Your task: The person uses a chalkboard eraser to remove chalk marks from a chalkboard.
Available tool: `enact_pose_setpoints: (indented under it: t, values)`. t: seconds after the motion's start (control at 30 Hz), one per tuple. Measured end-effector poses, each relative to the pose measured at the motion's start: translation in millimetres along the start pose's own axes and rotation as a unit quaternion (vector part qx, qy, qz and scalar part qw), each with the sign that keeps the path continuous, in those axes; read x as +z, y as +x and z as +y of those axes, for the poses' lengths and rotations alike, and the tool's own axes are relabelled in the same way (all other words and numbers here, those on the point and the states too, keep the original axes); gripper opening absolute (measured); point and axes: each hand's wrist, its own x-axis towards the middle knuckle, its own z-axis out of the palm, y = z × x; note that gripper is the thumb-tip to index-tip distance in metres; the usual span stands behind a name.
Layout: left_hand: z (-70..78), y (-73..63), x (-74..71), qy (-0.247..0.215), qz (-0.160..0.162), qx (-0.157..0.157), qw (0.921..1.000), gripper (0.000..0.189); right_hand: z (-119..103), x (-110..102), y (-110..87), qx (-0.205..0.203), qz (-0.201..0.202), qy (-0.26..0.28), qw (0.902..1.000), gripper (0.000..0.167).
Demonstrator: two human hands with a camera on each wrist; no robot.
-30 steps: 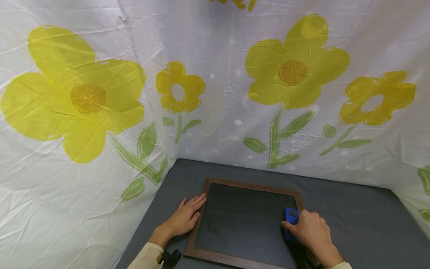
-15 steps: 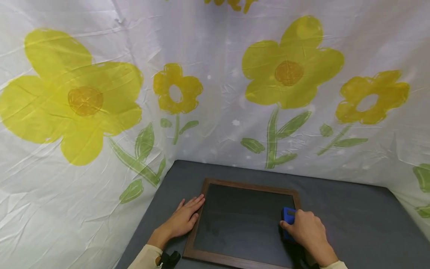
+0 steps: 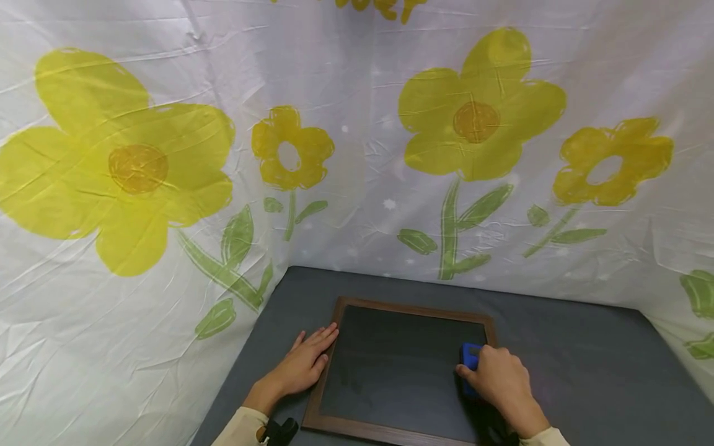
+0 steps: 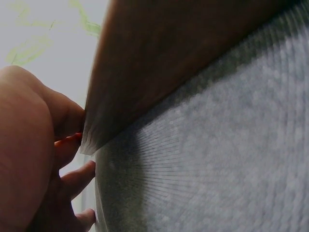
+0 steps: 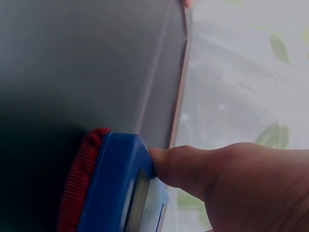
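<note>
A blackboard (image 3: 401, 365) in a brown wooden frame (image 3: 390, 428) lies flat in front of me. My right hand (image 3: 502, 379) grips a blue board eraser (image 3: 468, 355) on the board's right part. In the right wrist view the thumb presses the side of the eraser (image 5: 116, 179), and its red wiping pad (image 5: 77, 188) faces the board surface. My left hand (image 3: 298, 365) rests with extended fingers on the left side of the frame, fingertips touching the wood. In the left wrist view the left hand (image 4: 29, 150) is beside the frame edge (image 4: 140, 58).
The board lies on a dark grey table cover (image 3: 580, 371). A white cloth (image 3: 357, 235) printed with yellow flowers hangs behind the table and along its left side. A black wrist strap (image 3: 281, 430) sits at the left cuff.
My right hand has moved slightly left over the board with the eraser. The left hand stays at the frame. The whole head view has shifted a little.
</note>
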Motion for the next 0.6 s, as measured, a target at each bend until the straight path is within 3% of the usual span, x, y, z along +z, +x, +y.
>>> enact_pose_setpoints:
  t: [0.6]
  values:
    - [-3.3, 1.2, 1.6, 0.001, 0.0, 0.003, 1.0, 0.058, -65, 20, 12.2, -0.052, 0.031, -0.023, 0.9979, 0.059]
